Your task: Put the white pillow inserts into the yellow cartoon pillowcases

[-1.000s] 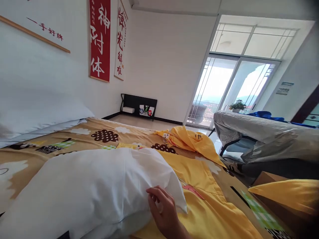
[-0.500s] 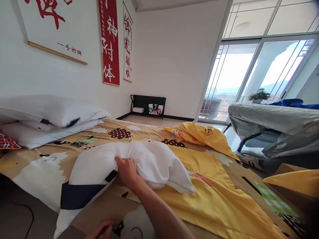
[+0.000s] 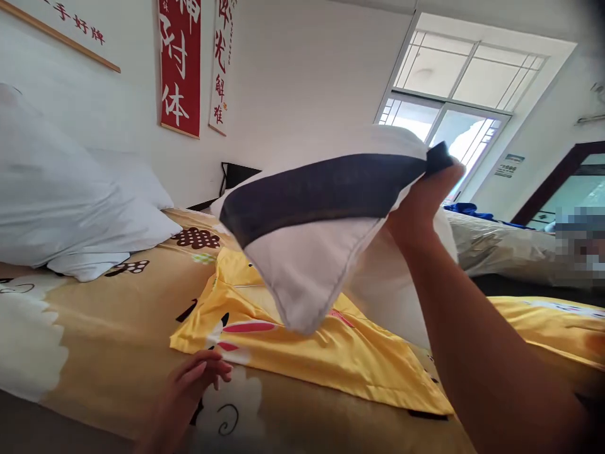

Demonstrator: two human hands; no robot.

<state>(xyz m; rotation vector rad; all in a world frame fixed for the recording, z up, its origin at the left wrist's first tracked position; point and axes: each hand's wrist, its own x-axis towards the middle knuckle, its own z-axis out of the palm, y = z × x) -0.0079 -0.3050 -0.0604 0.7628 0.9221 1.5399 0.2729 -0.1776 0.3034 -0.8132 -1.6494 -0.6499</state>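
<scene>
A white pillow point(image 3: 302, 277) with a dark blue band hangs tilted in the air, one corner pointing down. My right hand point(image 3: 420, 195) grips it by its right edge, beside a dark blue patch. Below the pillow, a yellow pillowcase point(image 3: 302, 359) with a printed animal pattern lies spread on the bed, partly covered by the pillow in view. My left hand point(image 3: 196, 372) hovers over the bed at the pillowcase's near left edge, fingers apart and loosely bent, holding nothing.
The bed point(image 3: 118, 353) has a tan patterned sheet. More white pillows point(image 3: 85, 208) are piled at the left by the wall. Another yellow cloth point(image 3: 548, 328) lies at the right, near a plastic-covered piece of furniture point(image 3: 501, 246). Part of a person point(image 3: 581, 246) shows at the right edge.
My right hand has lifted the white pillow off the bed and moved it up and right, uncovering more of the yellow pillowcase. My left hand has come further into view. The view has shifted.
</scene>
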